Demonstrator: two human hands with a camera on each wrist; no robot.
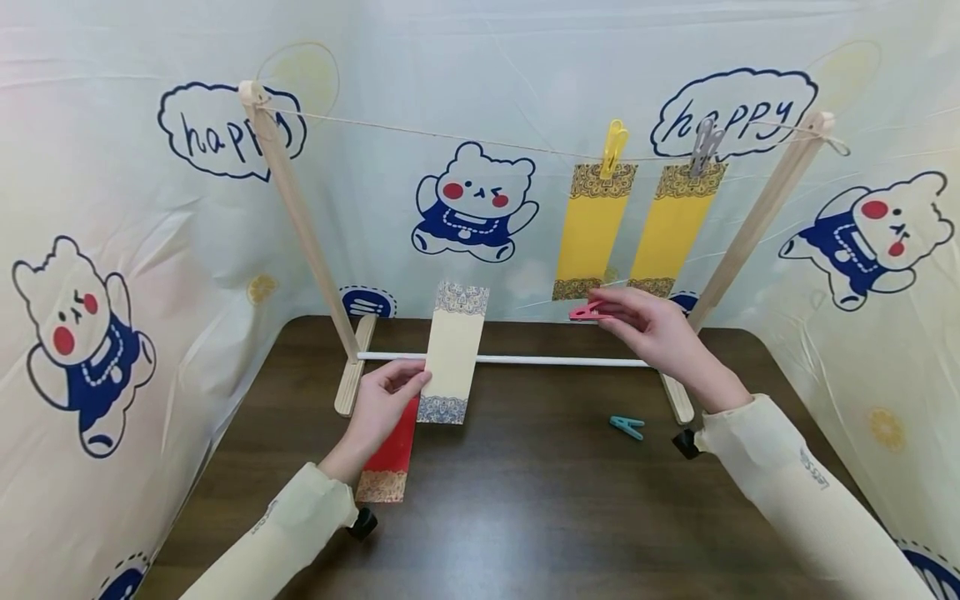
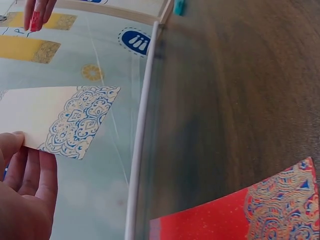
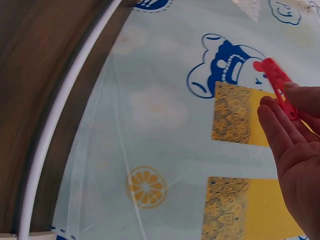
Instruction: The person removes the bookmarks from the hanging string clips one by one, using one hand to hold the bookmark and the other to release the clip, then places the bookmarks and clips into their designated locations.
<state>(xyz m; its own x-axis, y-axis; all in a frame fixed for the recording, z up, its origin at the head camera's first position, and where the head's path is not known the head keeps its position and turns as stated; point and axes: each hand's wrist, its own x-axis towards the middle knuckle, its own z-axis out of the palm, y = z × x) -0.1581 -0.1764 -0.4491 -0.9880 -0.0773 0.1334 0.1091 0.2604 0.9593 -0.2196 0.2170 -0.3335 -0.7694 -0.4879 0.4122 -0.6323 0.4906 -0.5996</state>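
Between thumb and fingers, my left hand (image 1: 381, 410) pinches a cream card (image 1: 454, 342) with blue patterned ends by its left edge, holding it up off the table. In the left wrist view the card's patterned lower end (image 2: 80, 122) shows clearly. My right hand (image 1: 651, 331) pinches a red clothespin (image 1: 588, 312), which points left in the head view. Behind that hand, two yellow cards hang from the string: one (image 1: 594, 229) under a yellow clothespin (image 1: 614, 148), the other (image 1: 678, 225) under a grey clothespin (image 1: 705, 148).
A red card (image 1: 388, 458) lies on the table, partly behind my left hand. A teal clothespin (image 1: 626, 427) lies at the right. Wooden posts (image 1: 300, 225) carry the string (image 1: 450, 136), and a white rod (image 1: 562, 361) joins them low down. A printed curtain (image 1: 360, 50) surrounds the table.
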